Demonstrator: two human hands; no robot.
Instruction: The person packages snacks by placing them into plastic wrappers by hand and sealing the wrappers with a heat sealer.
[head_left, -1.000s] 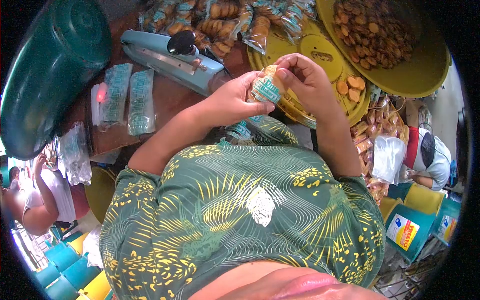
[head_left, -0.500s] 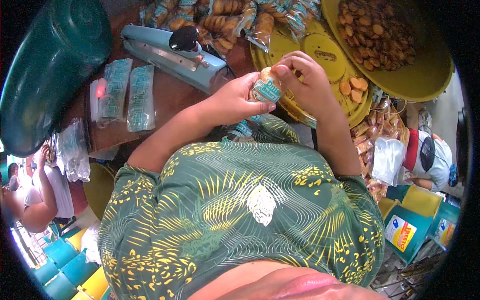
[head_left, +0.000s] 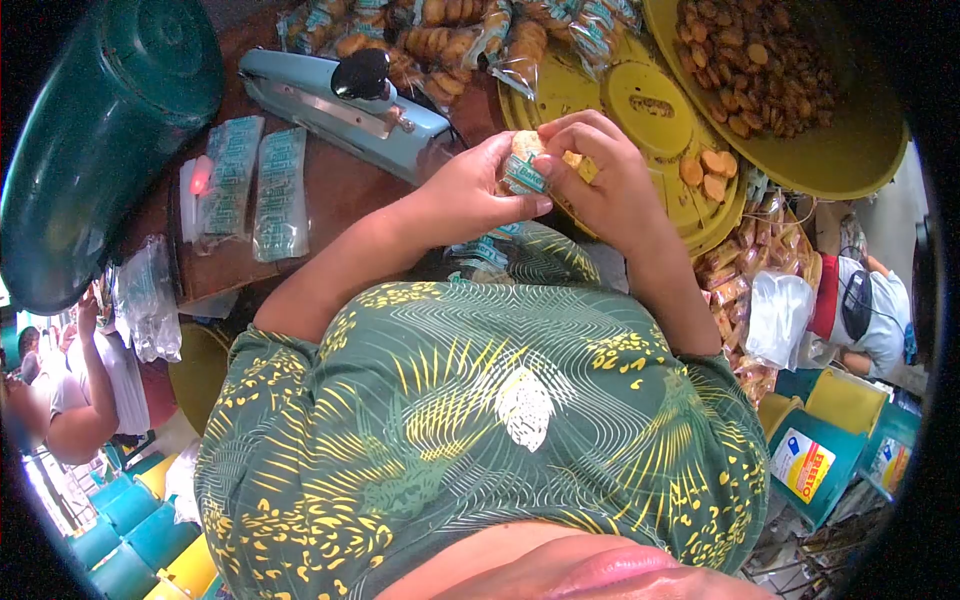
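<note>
A small clear plastic bag of biscuits with teal bakery print is held up in front of my chest. My left hand is wrapped round it, thumb along the lower side. On its right side, the thumb and forefinger of my right hand close on the bag's edge; the exact grip is partly hidden. Behind my right hand lies a round yellow lid, with a few loose biscuits on its right part. Another printed bag shows below my hands, near my lap.
A blue heat sealer stands on the brown table, beside flat printed bags. Filled biscuit bags are piled at the back. A yellow basin of biscuits is at right, a green container at left. Other people work on both sides.
My right thumb and fingers have shifted down and left against the bag's edge. The bag has turned slightly in my left hand.
</note>
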